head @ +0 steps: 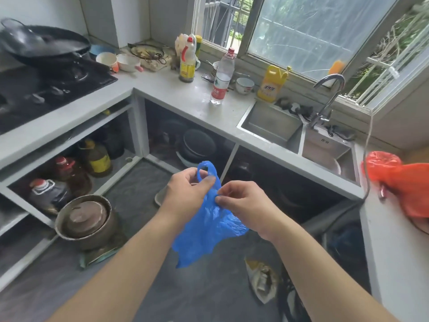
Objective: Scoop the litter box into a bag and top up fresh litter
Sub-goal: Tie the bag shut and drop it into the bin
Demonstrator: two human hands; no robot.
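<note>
A crumpled blue plastic bag (pixel 206 228) hangs in front of me, above the grey kitchen floor. My left hand (pixel 185 191) pinches the bag near its looped handle, which sticks up above the thumb. My right hand (pixel 241 201) pinches the bag's upper edge just to the right, fingertips close to the left hand's. The rest of the bag droops below both hands. No litter box or scoop is in view.
An L-shaped grey counter (pixel 176 96) holds a wok (pixel 44 46), bowls, bottles and a steel sink (pixel 299 133) with a tap. A metal pot (pixel 86 219) stands on the floor at left. A red bag (pixel 399 182) lies on the right ledge. Open shelves hold oil jugs.
</note>
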